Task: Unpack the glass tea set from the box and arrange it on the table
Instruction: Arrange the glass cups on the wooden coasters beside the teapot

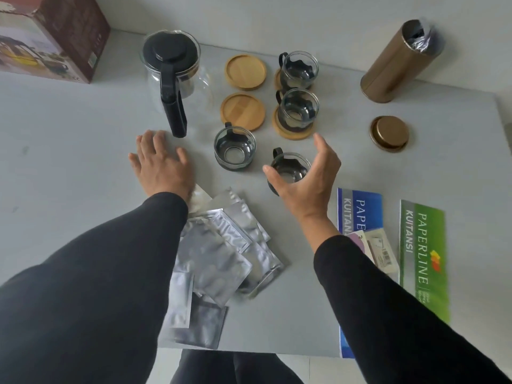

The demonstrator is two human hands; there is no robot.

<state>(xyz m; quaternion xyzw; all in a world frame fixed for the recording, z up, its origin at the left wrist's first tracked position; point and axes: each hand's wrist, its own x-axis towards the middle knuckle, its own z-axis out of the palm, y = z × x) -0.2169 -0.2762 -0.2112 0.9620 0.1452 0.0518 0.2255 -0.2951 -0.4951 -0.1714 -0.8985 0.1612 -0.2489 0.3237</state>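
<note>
1. A small glass cup (289,169) with a black handle stands upright on the grey tabletop (83,128), mouth facing up. Its handle points away from the person, toward the far left.
2. The right hand (304,176) hovers right at this cup, cupped around its near and right side. The fingers (321,145) are spread and relaxed, thumb reaching to the cup's left rim. Whether they touch the glass cannot be told.
3. This hand is by far the nearer one; a short closing of the fingers would likely take the cup.
4. The left hand (163,162) lies flat on the tabletop, fingers straight, holding nothing, just beside the handle of the glass teapot (173,76).
5. A second loose cup (235,149) stands between the two hands.
6. Beyond it lie two bare wooden coasters (243,91). Two more cups (297,90) sit on coasters to their right.
7. The box (52,37) stands at the far left corner.
8. Silver foil packets (221,256) lie near the person, and a gold canister (399,62) stands far right.
</note>
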